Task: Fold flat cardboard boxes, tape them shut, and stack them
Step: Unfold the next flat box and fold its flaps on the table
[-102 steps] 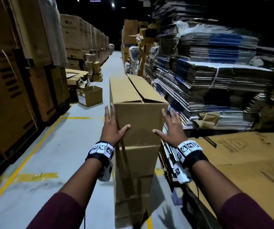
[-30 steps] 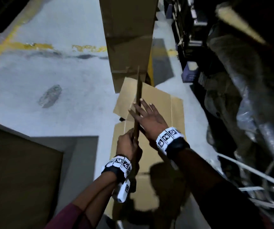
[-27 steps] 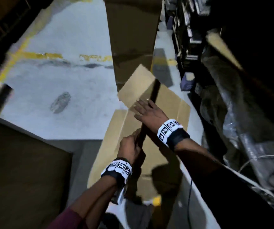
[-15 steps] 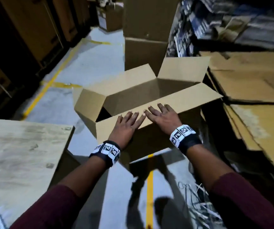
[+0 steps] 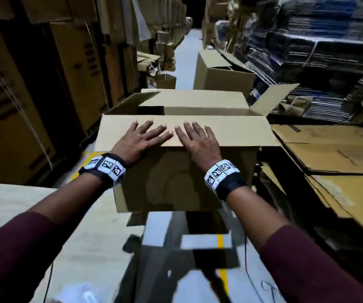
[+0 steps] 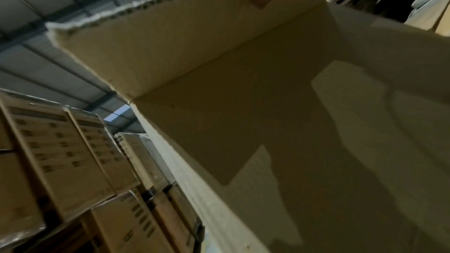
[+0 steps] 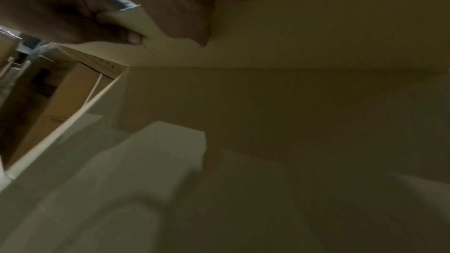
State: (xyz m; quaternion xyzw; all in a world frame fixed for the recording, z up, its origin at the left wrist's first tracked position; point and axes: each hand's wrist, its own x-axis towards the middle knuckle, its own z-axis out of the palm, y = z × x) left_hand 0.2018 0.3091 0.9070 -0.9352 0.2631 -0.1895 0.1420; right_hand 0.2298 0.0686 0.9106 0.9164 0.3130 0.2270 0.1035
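The box (image 5: 182, 178) is opened up, the left hand (image 5: 140, 139) and right hand (image 5: 198, 141) press 1 flap (image 5: 237, 133) flat with straight fingers, and taping and stacking are left.

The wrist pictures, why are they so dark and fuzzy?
Right wrist view: camera sits right against the box, shaded and smeared. Left wrist view: brighter, shadows fall across the box wall. Head view: hands sharp, the stacked cardboard at right streaks with motion.
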